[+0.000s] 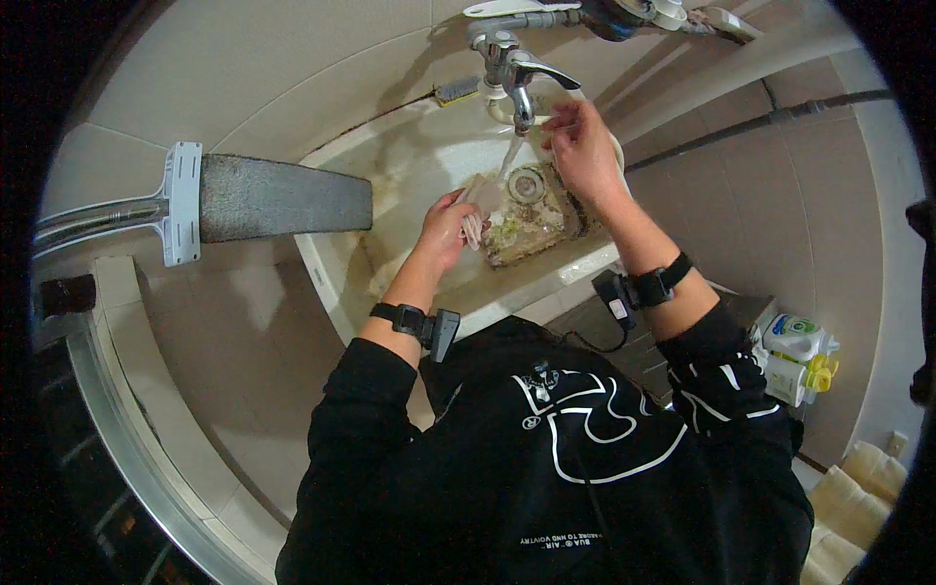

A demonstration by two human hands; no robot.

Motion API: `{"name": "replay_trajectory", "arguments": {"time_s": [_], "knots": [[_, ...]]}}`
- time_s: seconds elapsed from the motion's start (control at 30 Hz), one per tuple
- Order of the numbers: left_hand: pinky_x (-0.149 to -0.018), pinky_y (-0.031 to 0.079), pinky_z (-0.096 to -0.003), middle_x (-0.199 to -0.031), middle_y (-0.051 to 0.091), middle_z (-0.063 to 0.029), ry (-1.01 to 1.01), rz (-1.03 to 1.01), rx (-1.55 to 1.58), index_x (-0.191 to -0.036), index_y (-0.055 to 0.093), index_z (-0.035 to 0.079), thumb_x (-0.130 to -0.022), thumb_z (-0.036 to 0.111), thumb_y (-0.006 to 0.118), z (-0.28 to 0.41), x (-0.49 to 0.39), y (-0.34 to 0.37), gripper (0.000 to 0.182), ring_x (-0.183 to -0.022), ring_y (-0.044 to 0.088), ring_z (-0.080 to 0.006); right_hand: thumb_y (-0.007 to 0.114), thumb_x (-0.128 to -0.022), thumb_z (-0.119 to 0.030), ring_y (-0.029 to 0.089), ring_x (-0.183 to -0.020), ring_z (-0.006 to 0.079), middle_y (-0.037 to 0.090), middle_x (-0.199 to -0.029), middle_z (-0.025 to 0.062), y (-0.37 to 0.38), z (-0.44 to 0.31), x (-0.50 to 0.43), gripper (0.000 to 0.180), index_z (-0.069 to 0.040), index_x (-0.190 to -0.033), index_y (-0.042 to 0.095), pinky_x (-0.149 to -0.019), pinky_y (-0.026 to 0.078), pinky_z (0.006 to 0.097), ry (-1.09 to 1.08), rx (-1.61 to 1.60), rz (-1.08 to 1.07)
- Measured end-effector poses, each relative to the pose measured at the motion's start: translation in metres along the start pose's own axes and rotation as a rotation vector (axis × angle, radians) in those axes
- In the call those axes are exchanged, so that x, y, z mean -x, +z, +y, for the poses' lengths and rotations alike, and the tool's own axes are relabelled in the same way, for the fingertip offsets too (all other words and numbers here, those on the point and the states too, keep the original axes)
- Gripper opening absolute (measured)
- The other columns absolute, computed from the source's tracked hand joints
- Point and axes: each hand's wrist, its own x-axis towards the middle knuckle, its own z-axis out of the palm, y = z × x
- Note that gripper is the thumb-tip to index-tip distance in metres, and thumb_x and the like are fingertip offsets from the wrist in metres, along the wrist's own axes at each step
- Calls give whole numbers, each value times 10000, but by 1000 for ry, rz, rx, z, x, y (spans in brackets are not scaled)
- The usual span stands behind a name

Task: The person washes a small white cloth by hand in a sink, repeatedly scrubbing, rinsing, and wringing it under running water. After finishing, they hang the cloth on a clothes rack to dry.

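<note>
Water runs from a chrome faucet point(521, 110) down into a stained white sink point(409, 131). My left hand point(444, 230) grips a crumpled, pale pinkish cloth point(474, 227) beside the stream, and its upper end is close to the falling water. To the right of the spout, my right hand point(581, 146) is raised over the sink with bent, slightly blurred fingers; nothing can be made out in it. Below the stream, a round drain point(526, 185) sits in a recessed basin corner with brown and greenish residue.
A flat mop with a grey pad point(285, 197) reaches over the sink's left rim. A grey-bristled brush point(457, 91) lies on the back ledge. Pipes run along the wall behind the faucet. Several bottles point(797, 336) stand at the right, near folded beige cloth point(848, 504).
</note>
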Motion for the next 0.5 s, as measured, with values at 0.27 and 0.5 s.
{"name": "replay_trajectory", "arguments": {"time_s": [0.27, 0.5], "knots": [[-764, 566, -368, -1092, 641, -132, -34, 25, 17, -1347, 469, 21, -903, 73, 547, 2, 1, 9, 454, -865, 673, -259, 600, -834, -109, 628, -860, 439, 649, -957, 212, -18, -67, 7, 212, -16, -1009, 523, -733, 493, 518, -224, 473, -1], [-769, 557, -380, -1087, 643, -126, -57, 39, -12, -1339, 465, 20, -893, 82, 574, 5, 0, 9, 463, -862, 673, -258, 585, -848, -97, 619, -825, 430, 633, -925, 194, -21, -65, 9, 219, -36, -1045, 513, -690, 487, 525, -266, 500, 11]]}}
